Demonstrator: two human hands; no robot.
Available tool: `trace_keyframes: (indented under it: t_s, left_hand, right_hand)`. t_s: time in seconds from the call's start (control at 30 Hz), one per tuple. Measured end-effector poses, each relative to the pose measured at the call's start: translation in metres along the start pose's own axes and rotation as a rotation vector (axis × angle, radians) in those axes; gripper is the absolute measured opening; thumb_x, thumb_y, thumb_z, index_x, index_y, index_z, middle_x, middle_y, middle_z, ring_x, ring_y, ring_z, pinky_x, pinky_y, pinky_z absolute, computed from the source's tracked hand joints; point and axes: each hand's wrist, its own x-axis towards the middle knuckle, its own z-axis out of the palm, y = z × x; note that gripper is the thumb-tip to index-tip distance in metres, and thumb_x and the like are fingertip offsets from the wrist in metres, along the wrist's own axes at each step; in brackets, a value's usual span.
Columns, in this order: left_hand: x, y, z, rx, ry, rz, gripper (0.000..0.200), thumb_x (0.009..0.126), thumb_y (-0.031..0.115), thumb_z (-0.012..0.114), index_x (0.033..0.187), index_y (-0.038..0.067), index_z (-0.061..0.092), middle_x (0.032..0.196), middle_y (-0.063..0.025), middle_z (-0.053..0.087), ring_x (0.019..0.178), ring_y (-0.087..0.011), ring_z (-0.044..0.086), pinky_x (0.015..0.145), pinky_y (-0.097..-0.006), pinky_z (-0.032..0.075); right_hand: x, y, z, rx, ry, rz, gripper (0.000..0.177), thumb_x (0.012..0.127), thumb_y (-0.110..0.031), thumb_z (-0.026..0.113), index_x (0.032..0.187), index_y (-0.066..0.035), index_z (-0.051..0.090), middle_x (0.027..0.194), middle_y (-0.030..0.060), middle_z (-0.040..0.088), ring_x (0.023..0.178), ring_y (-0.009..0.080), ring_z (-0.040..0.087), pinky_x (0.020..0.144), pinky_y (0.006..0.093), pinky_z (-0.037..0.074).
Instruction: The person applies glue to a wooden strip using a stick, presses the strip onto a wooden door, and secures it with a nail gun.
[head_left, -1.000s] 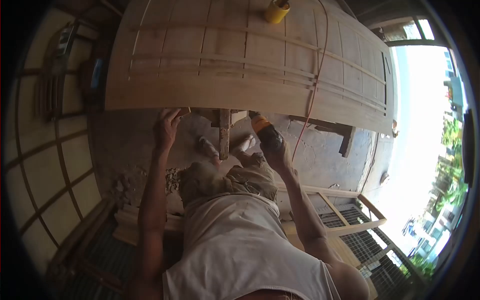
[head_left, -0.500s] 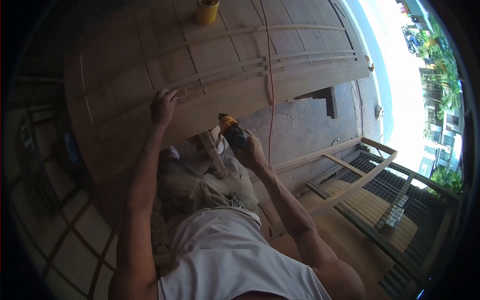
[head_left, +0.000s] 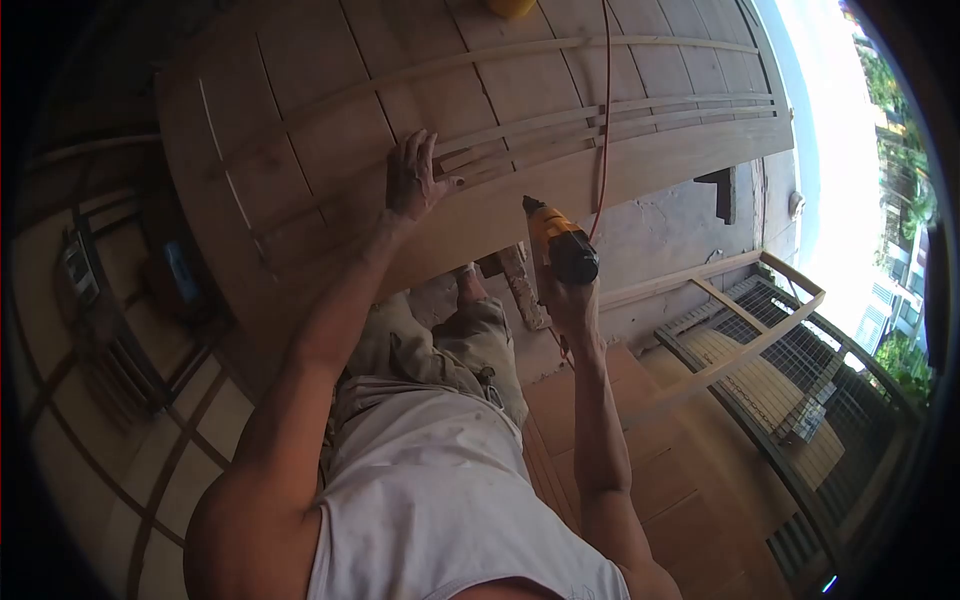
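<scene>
A large wooden panel [head_left: 560,182] with grooves and thin strips lies in front of me. My left hand [head_left: 412,182] is on or just over its strips, fingers apart, with nothing held in it. In my right hand [head_left: 573,308] is a yellow and black power tool [head_left: 560,240], its dark tip near the panel's near edge. A red hose [head_left: 606,110] crosses the panel and runs down behind the tool. Whether the tip touches the wood I cannot tell.
A yellow container [head_left: 511,7] stands at the top of the panel. Right of me are a wooden frame [head_left: 740,362] and a wire-mesh rack [head_left: 775,350]. A rough wooden support [head_left: 520,285] shows below the panel, near my legs. Framed panels stand at left.
My left hand has moved right along the strips, and its fingers have spread. The tool in my right hand has also shifted right. The view has turned, and my legs have changed position.
</scene>
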Motion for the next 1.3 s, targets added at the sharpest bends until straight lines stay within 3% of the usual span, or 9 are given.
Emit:
trace_keyframes:
  t_s: [0.13, 0.63, 0.7, 0.8, 0.83, 0.93, 1.03, 1.13, 1.3]
  left_hand:
    - [-0.018, -0.004, 0.005, -0.026, -0.083, -0.022, 0.091, 0.08, 0.043, 0.094, 0.152, 0.001, 0.058, 0.144, -0.0132, 0.06, 0.133, -0.0318, 0.058, 0.116, -0.0459, 0.048]
    - [-0.028, 0.006, 0.026, 0.037, -0.089, -0.077, 0.071, 0.092, 0.036, 0.082, 0.147, -0.004, 0.06, 0.138, -0.0179, 0.06, 0.131, -0.0367, 0.056, 0.116, -0.052, 0.045]
    - [-0.031, 0.007, 0.03, 0.039, -0.079, -0.087, 0.073, 0.092, 0.037, 0.081, 0.149, -0.003, 0.059, 0.139, -0.0191, 0.059, 0.131, -0.0375, 0.056, 0.118, -0.0538, 0.043]
    - [-0.033, 0.01, 0.02, 0.085, -0.054, -0.074, 0.072, 0.093, 0.036, 0.079, 0.147, -0.006, 0.059, 0.136, -0.0194, 0.059, 0.132, -0.0384, 0.055, 0.118, -0.0548, 0.042]
    - [-0.031, 0.011, 0.016, 0.056, -0.069, -0.075, 0.07, 0.095, 0.035, 0.077, 0.149, -0.006, 0.058, 0.136, -0.0197, 0.059, 0.132, -0.0388, 0.054, 0.118, -0.0549, 0.042]
    - [-0.031, 0.008, 0.018, -0.024, -0.089, -0.093, 0.072, 0.096, 0.037, 0.076, 0.15, -0.007, 0.057, 0.138, -0.0217, 0.059, 0.135, -0.0411, 0.053, 0.119, -0.0565, 0.041]
    - [-0.039, 0.008, 0.03, -0.012, -0.026, -0.108, 0.071, 0.097, 0.036, 0.075, 0.151, -0.007, 0.056, 0.139, -0.0224, 0.059, 0.135, -0.0427, 0.053, 0.12, -0.0573, 0.04]
    - [-0.043, 0.004, 0.045, 0.054, 0.014, -0.1, 0.068, 0.099, 0.033, 0.074, 0.152, -0.006, 0.056, 0.137, -0.0221, 0.06, 0.134, -0.0411, 0.055, 0.119, -0.0561, 0.041]
    - [-0.031, 0.007, 0.013, -0.045, -0.031, -0.088, 0.065, 0.098, 0.031, 0.075, 0.149, -0.005, 0.057, 0.133, -0.0193, 0.06, 0.128, -0.0389, 0.056, 0.117, -0.0566, 0.042]
  right_hand:
    - [0.019, -0.022, 0.015, 0.037, -0.039, -0.088, 0.024, 0.095, -0.016, 0.069, 0.11, 0.003, 0.07, 0.082, 0.0192, 0.071, 0.073, 0.0278, 0.071, 0.069, 0.0417, 0.057]
    - [0.098, -0.047, 0.038, -0.094, -0.194, -0.061, 0.029, 0.097, -0.025, 0.068, 0.106, 0.002, 0.069, 0.078, 0.0185, 0.07, 0.074, 0.0241, 0.071, 0.072, 0.0428, 0.056]
    - [0.109, -0.026, 0.05, -0.042, -0.185, 0.001, 0.03, 0.099, -0.027, 0.07, 0.105, 0.002, 0.071, 0.079, 0.015, 0.071, 0.074, 0.02, 0.069, 0.07, 0.0402, 0.056]
    - [0.125, -0.014, 0.062, 0.037, -0.263, 0.053, 0.025, 0.099, -0.028, 0.074, 0.102, -0.004, 0.072, 0.064, -0.0002, 0.059, 0.051, 0.0096, 0.057, 0.045, 0.0309, 0.045]
    - [0.125, -0.022, 0.062, 0.046, -0.266, 0.066, 0.025, 0.099, -0.028, 0.075, 0.102, -0.004, 0.072, 0.063, -0.0002, 0.058, 0.05, 0.0098, 0.056, 0.044, 0.0312, 0.044]
    - [0.118, -0.052, 0.059, -0.062, -0.283, 0.139, 0.027, 0.101, -0.028, 0.074, 0.1, -0.002, 0.074, 0.07, -0.0001, 0.061, 0.061, 0.0084, 0.058, 0.054, 0.0305, 0.046]
    - [0.122, -0.037, 0.06, -0.034, -0.28, 0.123, 0.027, 0.101, -0.029, 0.074, 0.1, -0.002, 0.073, 0.07, -0.0008, 0.061, 0.061, 0.0089, 0.059, 0.054, 0.031, 0.046]
    - [0.133, 0.004, 0.059, 0.055, -0.247, 0.065, 0.027, 0.1, -0.033, 0.076, 0.099, -0.006, 0.071, 0.062, -0.002, 0.058, 0.049, 0.008, 0.054, 0.044, 0.0303, 0.044]
    - [0.127, -0.027, 0.059, -0.027, -0.255, -0.015, 0.024, 0.098, -0.028, 0.077, 0.1, -0.005, 0.071, 0.069, -0.0027, 0.06, 0.054, 0.0069, 0.056, 0.046, 0.0284, 0.044]
